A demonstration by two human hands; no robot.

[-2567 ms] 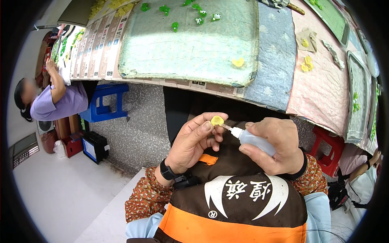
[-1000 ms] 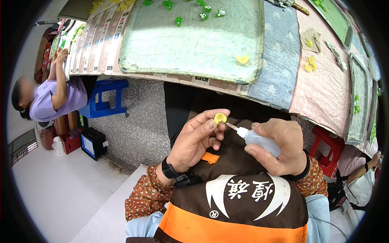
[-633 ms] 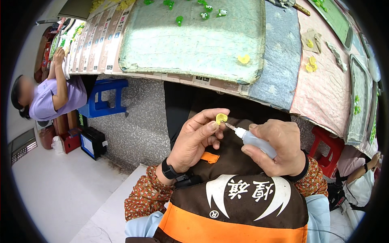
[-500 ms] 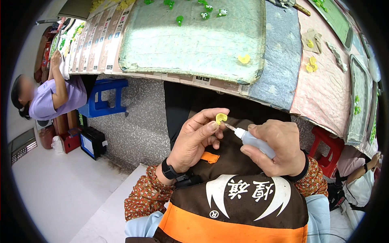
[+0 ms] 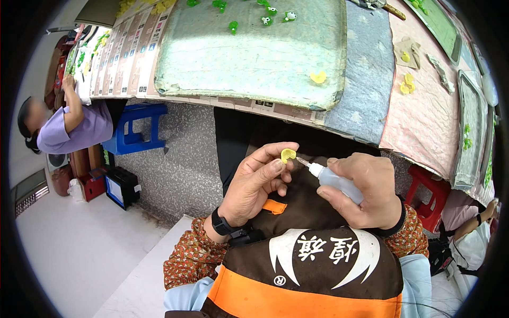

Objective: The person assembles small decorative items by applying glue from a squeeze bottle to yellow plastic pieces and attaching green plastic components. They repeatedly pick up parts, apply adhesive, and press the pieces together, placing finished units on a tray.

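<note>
Between thumb and forefinger of my left hand (image 5: 260, 180) is a small, curved yellow plastic piece (image 5: 288, 155), its hollow side showing. My right hand (image 5: 366, 188) is wrapped round a translucent squeeze bottle (image 5: 339, 184) with a white collar and a thin pointed nozzle. The nozzle's tip points left at the yellow piece, a small gap apart from it. Both hands are over my brown apron, in front of the table edge. Another yellow piece (image 5: 318, 78) lies at the near right corner of the pale green tray (image 5: 249, 69).
Several green figures (image 5: 266, 20) sit at the tray's far side. Right of it are a blue cloth (image 5: 366, 79) and a pink cloth (image 5: 421, 114) with yellow pieces (image 5: 407, 84). A blue stool (image 5: 139, 127) and a red stool (image 5: 424, 196) flank me. A co-worker (image 5: 77, 124) is at left.
My right hand has drawn the bottle slightly right, so its nozzle has come away from the yellow piece. That piece is tilted a little differently. The co-worker's arm has shifted.
</note>
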